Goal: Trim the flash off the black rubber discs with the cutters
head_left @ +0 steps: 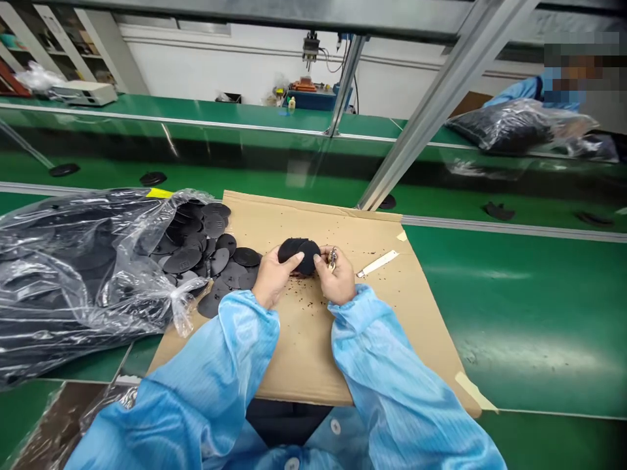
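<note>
Two overlapping black round discs (308, 257) are held up between my hands above a sheet of cardboard (294, 352). My left hand (272, 277) is closed on the discs from the left, thumb on top. From the right, my right hand (337, 277) pinches the edge of the front disc. A small shiny metal tool (332, 260), its kind unclear, is also tucked in the right fingers. Loose black discs (183, 260) are heaped left of my left hand, spilling from a clear plastic bag (98, 274). Small black crumbs are scattered under my hands.
A white strip-like blade or knife (377, 264) lies on the cardboard right of my right hand. A metal post (411, 130) rises behind the board. Black pieces (498, 211) lie along the green belt beyond. Another person's blue sleeve (514, 91) shows at far right.
</note>
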The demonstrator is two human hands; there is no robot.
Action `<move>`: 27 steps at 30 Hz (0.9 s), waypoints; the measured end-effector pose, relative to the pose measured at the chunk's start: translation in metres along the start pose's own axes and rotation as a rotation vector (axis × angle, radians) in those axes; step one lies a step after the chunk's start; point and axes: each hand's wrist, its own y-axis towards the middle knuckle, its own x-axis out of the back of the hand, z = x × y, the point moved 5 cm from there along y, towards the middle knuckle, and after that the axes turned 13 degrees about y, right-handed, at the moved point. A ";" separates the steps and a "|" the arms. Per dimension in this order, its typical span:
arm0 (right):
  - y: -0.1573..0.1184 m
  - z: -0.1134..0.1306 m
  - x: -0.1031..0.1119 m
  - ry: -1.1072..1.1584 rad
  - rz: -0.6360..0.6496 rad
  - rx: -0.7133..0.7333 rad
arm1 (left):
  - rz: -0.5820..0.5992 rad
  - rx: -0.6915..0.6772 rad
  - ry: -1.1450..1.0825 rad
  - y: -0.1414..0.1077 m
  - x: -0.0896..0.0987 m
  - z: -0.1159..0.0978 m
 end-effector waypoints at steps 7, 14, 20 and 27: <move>-0.003 0.005 -0.001 -0.050 0.006 0.043 | -0.014 -0.037 0.092 0.000 0.001 0.000; -0.003 0.001 -0.001 0.020 0.016 0.016 | 0.020 0.002 -0.010 -0.004 -0.004 -0.002; -0.002 -0.002 -0.001 0.024 0.002 0.065 | 0.012 -0.023 -0.044 -0.003 -0.002 -0.001; -0.003 -0.001 -0.002 0.044 0.021 0.049 | -0.030 -0.039 -0.055 -0.001 0.000 -0.004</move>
